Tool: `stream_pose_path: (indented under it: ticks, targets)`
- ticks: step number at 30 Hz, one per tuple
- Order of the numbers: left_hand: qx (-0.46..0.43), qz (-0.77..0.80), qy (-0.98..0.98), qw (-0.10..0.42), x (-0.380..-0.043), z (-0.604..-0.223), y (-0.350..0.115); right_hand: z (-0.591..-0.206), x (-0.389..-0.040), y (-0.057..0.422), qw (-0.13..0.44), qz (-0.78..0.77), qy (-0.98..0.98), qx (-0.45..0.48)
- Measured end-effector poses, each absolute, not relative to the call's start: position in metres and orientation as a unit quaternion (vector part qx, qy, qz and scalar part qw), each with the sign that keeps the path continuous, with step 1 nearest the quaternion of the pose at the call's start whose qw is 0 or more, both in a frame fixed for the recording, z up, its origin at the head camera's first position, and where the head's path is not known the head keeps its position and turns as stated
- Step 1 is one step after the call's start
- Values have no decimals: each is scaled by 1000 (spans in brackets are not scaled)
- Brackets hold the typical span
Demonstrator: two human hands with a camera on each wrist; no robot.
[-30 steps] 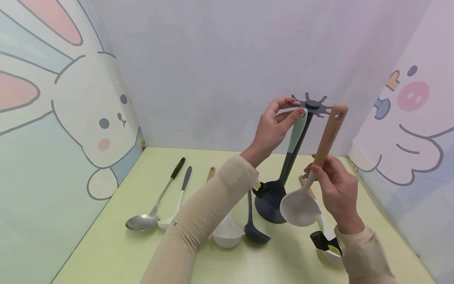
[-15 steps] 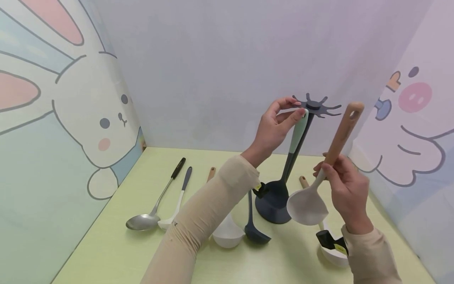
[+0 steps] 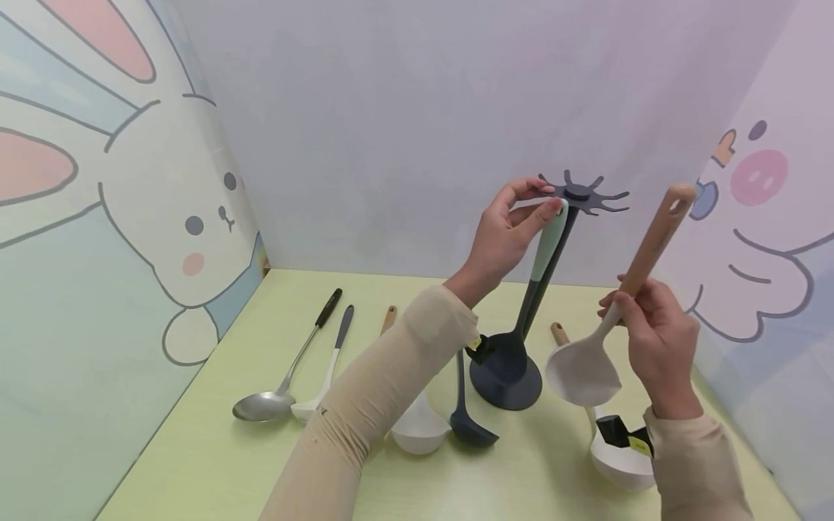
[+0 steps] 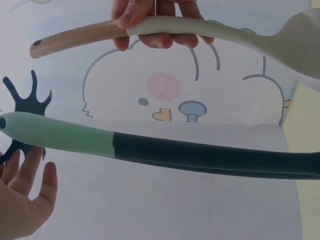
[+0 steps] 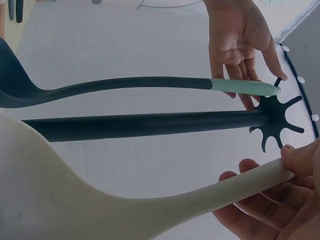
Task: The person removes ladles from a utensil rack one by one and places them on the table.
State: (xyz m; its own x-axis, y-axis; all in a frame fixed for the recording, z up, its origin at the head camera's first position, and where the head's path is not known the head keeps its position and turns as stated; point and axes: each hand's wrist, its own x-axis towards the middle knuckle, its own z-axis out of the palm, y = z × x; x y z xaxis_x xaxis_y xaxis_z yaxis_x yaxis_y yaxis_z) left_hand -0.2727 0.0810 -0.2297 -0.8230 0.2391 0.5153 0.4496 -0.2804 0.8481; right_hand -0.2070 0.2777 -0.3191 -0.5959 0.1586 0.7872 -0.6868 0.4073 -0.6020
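Note:
Near the top of a dark utensil stand [image 3: 578,194], my left hand [image 3: 504,233] holds the handle end of a dark ladle [image 3: 550,242] with a mint-green grip. A fingertip also touches one of the stand's prongs. The ladle hangs beside the upright pole, bowl down over the round base; whether its hole is on a prong I cannot tell. Off to the right, my right hand [image 3: 664,344] grips a white ladle [image 3: 583,373] where its wooden handle meets the white shaft. That ladle is tilted, bowl low and handle up; the right wrist view shows its bowl close up.
On the pale green table [image 3: 195,463] lie a steel spoon [image 3: 263,407], a white ladle with grey handle [image 3: 335,354], a white wooden-handled ladle [image 3: 420,430] and a dark ladle [image 3: 472,428]. Another white ladle [image 3: 622,463] lies under my right wrist. Cartoon-printed walls surround the table.
My right hand has moved to the right with the white ladle, away from the stand, and its handle leans further right. My left hand stays in place at the stand.

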Motion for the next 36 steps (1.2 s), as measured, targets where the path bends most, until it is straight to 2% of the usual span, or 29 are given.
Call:
stream_pose_path:
  ticks: [11,36]
  targets:
    - [-288,-745,-597,71,-274,-231,81,-320,-215,289,391,455,-794,92]
    - [-290,-745,-596,72,-273,-230,81,-324,-228,314,347,412,-840,64]
